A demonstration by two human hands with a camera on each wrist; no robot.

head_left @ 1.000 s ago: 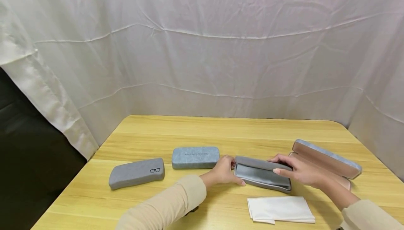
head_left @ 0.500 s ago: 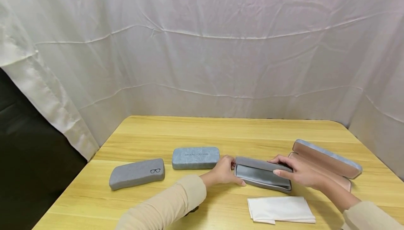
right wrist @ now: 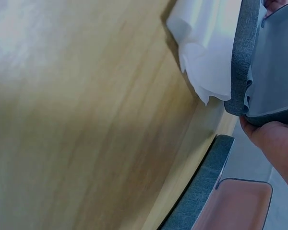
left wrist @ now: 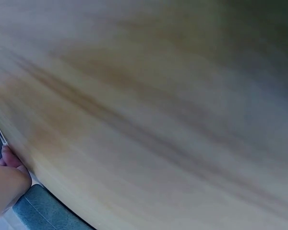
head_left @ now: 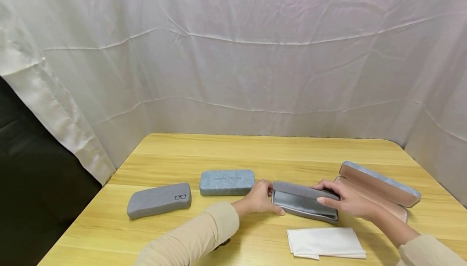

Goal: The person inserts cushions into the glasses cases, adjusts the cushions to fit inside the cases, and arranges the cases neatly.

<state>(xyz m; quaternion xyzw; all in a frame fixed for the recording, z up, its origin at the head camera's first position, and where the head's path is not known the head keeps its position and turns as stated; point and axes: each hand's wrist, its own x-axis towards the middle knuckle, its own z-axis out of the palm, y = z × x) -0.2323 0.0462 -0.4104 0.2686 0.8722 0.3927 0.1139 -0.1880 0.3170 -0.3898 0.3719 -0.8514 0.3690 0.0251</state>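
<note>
A grey glasses case [head_left: 305, 204] lies on the table with its lid part-way up, showing a smooth grey lining. My left hand [head_left: 258, 198] holds its left end, thumb at the front and fingers behind. At the right end my right hand [head_left: 348, 201] grips the lid, the thumb over its front edge. In the right wrist view, that hand [right wrist: 278, 143] is at the corner of the grey case [right wrist: 245, 57]. The left wrist view catches only part of my left hand [left wrist: 7, 187] at its edge.
A folded white cloth [head_left: 326, 242] lies in front of the grey case. On the right, a blue glasses case [head_left: 379, 185] stands open with a pink lining. A closed blue case [head_left: 227, 182] and a closed grey case [head_left: 158, 201] lie to the left. White curtains [head_left: 233, 71] surround the table [head_left: 219, 148].
</note>
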